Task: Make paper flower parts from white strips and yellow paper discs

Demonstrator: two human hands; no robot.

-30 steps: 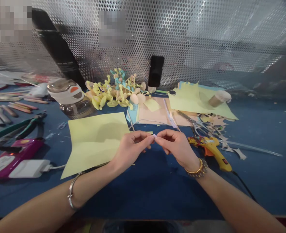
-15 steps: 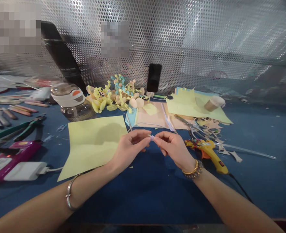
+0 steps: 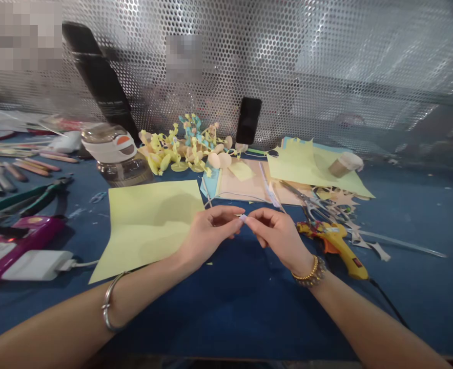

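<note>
Between my fingertips is a tiny pale lilac piece (image 3: 243, 218), perhaps paper; most of it is covered by the fingers. My left hand (image 3: 214, 228) pinches it from the left, beside the yellow sheet (image 3: 153, 220) lying on the table. From the right, my right hand (image 3: 276, 233) pinches the same piece, thumb against forefinger. Beyond the hands, pale lilac strips (image 3: 270, 192) lie on peach sheets (image 3: 239, 187). A yellow hot glue gun (image 3: 337, 243) lies right of my right hand, and scissors (image 3: 311, 207) rest just behind it.
Yellow and blue paper flowers (image 3: 188, 146) stand behind, beside a lidded jar (image 3: 121, 159). A phone (image 3: 248, 121) leans on the perforated metal wall. Pliers (image 3: 42, 197) and a purple power strip (image 3: 22, 243) are at left. A roll (image 3: 345, 164) sits on yellow paper at right.
The view has shifted slightly. Both hands keep their pinch, and a little more of the lilac piece shows between the fingertips.
</note>
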